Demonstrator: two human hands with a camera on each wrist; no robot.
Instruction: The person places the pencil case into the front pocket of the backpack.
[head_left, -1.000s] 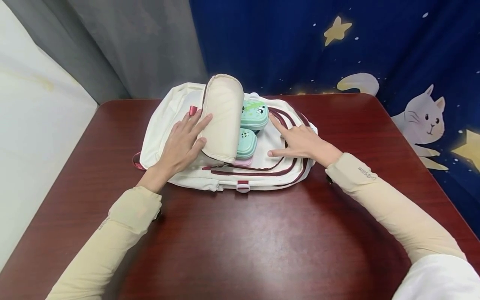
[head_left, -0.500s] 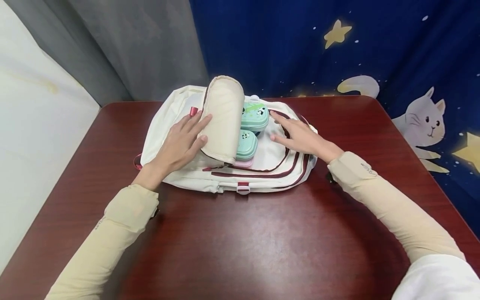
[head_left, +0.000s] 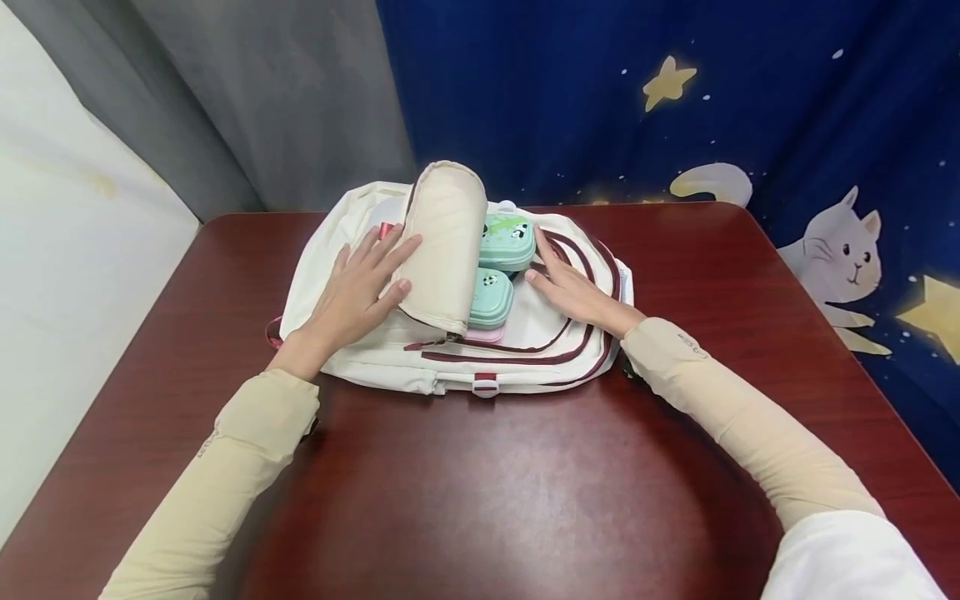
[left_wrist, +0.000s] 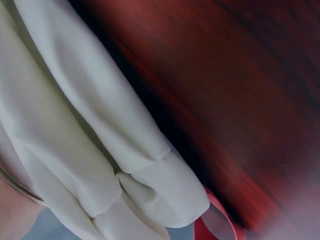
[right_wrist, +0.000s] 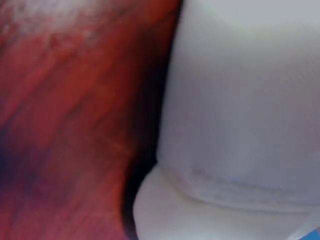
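A white backpack (head_left: 382, 377) with dark red zips lies flat on the table. Its cream pocket flap (head_left: 446, 246) is folded back to the left. My left hand (head_left: 354, 287) rests at the flap's left side, fingers spread and fingertips on the fabric. Two mint-green cases with panda prints, a far case (head_left: 510, 240) and a near case (head_left: 491, 298), stick out from under the flap, their left parts hidden. My right hand (head_left: 572, 292) lies over the pocket's right side, its extended fingertips right at the far case's end. Both wrist views show mostly pale backpack fabric (left_wrist: 100, 110).
Under the near case shows a pink edge (head_left: 486, 335). A white side buckle (head_left: 486, 385) hangs at the backpack's near side, and a red loop (left_wrist: 215, 220) sticks out at its left end. The dark red wooden table (head_left: 480, 483) ends at the curtains (head_left: 525, 100) behind.
My right hand has moved left over the pocket, bringing its fingertips and thumb closer to the cases. My left hand has stayed at the flap. The head view has tilted slightly.
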